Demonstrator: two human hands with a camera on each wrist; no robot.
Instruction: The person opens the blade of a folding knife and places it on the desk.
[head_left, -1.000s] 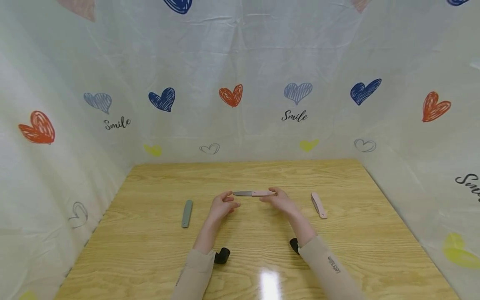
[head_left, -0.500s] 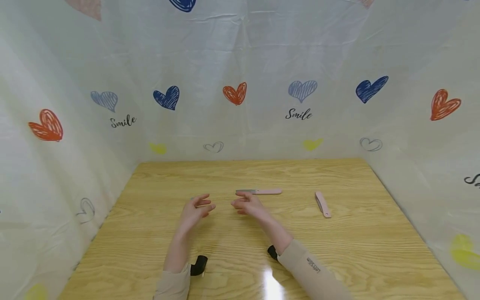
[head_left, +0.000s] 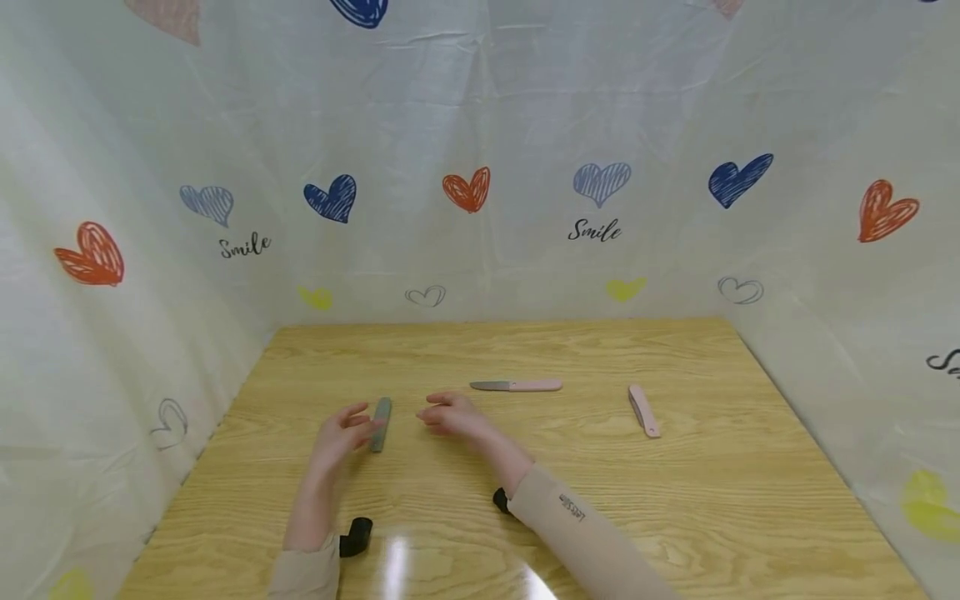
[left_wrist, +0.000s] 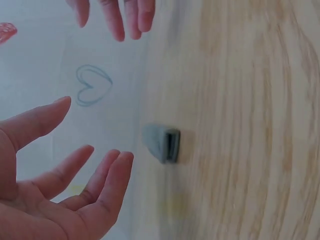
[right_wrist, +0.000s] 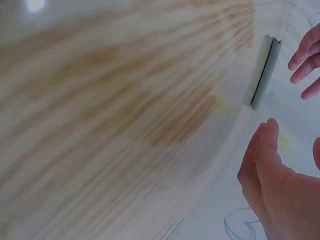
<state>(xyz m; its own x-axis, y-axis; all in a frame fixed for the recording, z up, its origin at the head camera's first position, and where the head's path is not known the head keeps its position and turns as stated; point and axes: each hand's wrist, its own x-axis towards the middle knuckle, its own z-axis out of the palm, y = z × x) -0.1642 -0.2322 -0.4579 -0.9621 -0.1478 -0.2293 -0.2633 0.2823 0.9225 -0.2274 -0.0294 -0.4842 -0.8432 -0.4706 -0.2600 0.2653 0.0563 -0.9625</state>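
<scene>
A closed green folding knife (head_left: 381, 425) lies on the table, between the two hands in the head view; it also shows in the left wrist view (left_wrist: 162, 143) and the right wrist view (right_wrist: 265, 73). My left hand (head_left: 339, 437) hovers at its left side, thumb near it, fingers relaxed and holding nothing. To its right, my right hand (head_left: 457, 419) is held in the air with loosely bent fingers and nothing in them. Behind the right hand an unfolded knife (head_left: 525, 386) with a pink handle lies with its blade pointing left.
A folded pink knife (head_left: 643, 411) lies on the right part of the wooden table (head_left: 720, 500). White curtains (head_left: 525, 108) printed with hearts stand behind the table and along both sides.
Both hands have moved left, away from the pink-handled knife, which the right hand was touching a second ago. That knife now lies uncovered on the table, and the green one is visible between the hands.
</scene>
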